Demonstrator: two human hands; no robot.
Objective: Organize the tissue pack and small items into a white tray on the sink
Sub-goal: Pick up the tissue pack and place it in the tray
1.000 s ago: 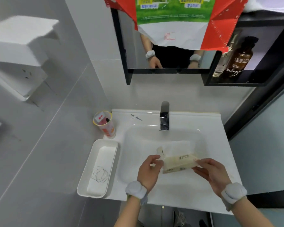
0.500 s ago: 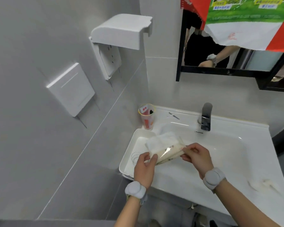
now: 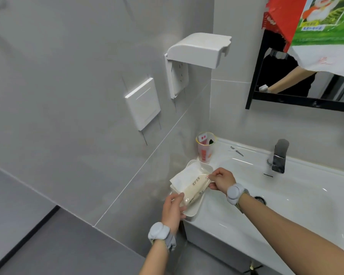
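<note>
Both hands, left hand (image 3: 173, 208) and right hand (image 3: 221, 180), grasp the tissue pack (image 3: 193, 188) over the white tray (image 3: 197, 207); uneven release could tip it off the rim.

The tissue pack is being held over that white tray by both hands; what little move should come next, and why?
Probably lower the tissue pack flat into the white tray and let go. The left hand grips its near end and the right hand pinches its far end, and the pack already lies lengthwise above the tray, so little seems left except setting it down.
</note>
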